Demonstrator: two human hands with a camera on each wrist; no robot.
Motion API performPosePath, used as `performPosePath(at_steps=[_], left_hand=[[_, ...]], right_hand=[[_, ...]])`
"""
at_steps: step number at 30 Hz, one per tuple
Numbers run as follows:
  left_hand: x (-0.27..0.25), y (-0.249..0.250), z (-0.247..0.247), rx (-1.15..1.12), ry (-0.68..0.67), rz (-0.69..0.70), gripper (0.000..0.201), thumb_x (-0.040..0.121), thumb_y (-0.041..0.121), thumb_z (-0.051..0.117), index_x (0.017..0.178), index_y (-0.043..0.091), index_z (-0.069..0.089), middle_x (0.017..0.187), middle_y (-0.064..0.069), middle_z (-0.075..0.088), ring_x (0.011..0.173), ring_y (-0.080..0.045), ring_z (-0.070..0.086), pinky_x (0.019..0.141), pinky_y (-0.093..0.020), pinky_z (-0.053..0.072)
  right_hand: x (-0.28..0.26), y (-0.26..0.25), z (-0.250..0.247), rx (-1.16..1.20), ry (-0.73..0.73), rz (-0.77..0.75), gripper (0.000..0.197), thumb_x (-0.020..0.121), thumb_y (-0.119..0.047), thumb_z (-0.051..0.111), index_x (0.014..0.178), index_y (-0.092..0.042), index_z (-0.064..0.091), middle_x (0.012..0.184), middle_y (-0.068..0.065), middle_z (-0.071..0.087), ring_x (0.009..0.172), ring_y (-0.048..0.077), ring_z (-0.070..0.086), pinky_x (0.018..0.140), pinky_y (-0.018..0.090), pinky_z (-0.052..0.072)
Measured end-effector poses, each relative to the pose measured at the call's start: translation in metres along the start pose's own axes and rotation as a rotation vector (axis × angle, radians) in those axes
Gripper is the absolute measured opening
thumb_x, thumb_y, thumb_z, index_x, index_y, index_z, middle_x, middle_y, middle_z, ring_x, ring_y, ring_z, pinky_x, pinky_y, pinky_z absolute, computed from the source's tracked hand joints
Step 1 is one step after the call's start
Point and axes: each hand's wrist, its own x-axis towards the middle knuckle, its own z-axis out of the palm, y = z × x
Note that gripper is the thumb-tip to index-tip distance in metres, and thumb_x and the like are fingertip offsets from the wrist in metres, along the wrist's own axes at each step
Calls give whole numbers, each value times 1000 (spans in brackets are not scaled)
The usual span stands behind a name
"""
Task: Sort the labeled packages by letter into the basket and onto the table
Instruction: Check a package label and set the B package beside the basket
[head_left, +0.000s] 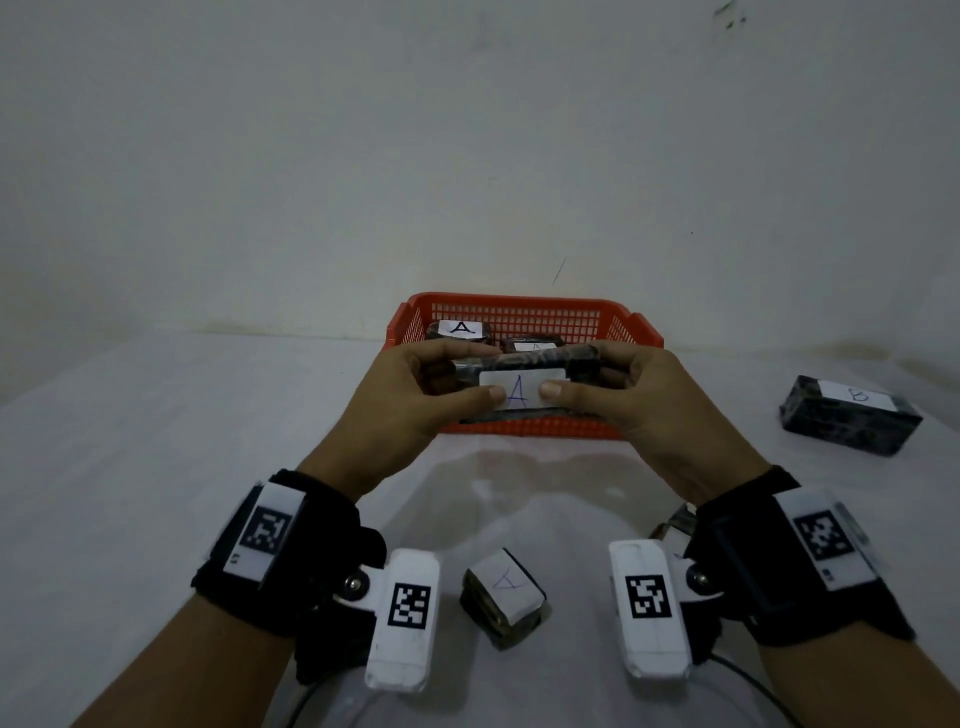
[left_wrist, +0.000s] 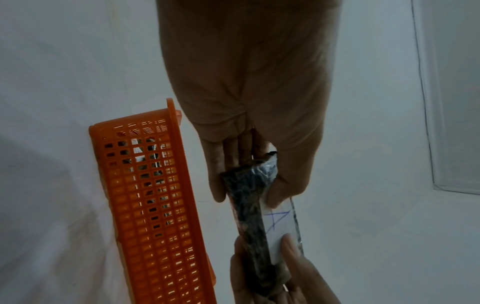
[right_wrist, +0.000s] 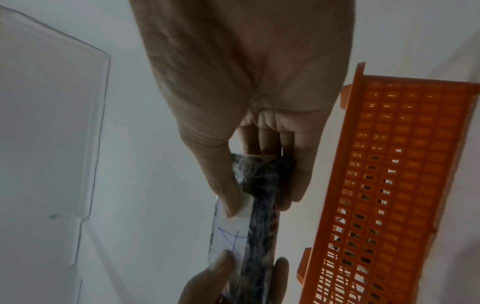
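The A pack (head_left: 519, 382), a dark wrapped bar with a white label, is held level in the air above the near rim of the basket (head_left: 524, 427). The left hand (head_left: 415, 395) pinches its left end and the right hand (head_left: 623, 395) its right, with both thumbs on the label. Two A packs (head_left: 460, 331) already lie inside the basket, toward 12 o'clock. A small A pack (head_left: 503, 597) waits on the worktop (head_left: 130, 467) at 6 o'clock, and a B pack (head_left: 852, 415) sits at 3 o'clock. The risk I see is a release made too early: the pack could catch the near rim and tip back onto the worktop, mixing the letters.
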Motion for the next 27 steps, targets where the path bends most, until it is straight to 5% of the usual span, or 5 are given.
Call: performPosePath(at_steps=[8,11,14,27], left_hand=[[-1,0,1,82,0,93,38,80,-8,77,113,9,70,109,-1,77,101,-13,75,81,-23,60],[-1,1,1,69,-47,59,39,83,11,79,121,14,69,116,0,74,107,-13,72,88,-28,59],[-1,1,1,104,-76,-21,35,92,31,70,125,20,69,113,2,76,106,-15,73,92,-29,58],[0,0,1,68,2,-32,38,84,11,77,121,13,70,111,1,77,102,-11,74,89,-26,60]], right_hand=[[4,0,2,198,-80,99,40,78,-31,75,108,-5,75,108,10,81,101,24,78,88,31,63],[5,4,0,203,-42,59,44,76,-26,77,112,0,73,112,15,79,105,29,76,94,39,61],[8,8,-4,186,0,21,48,66,-31,86,108,-9,77,111,15,78,106,31,76,99,48,57],[8,7,-1,149,-22,36,57,61,-20,97,112,-13,74,116,12,77,111,30,74,101,48,57]])
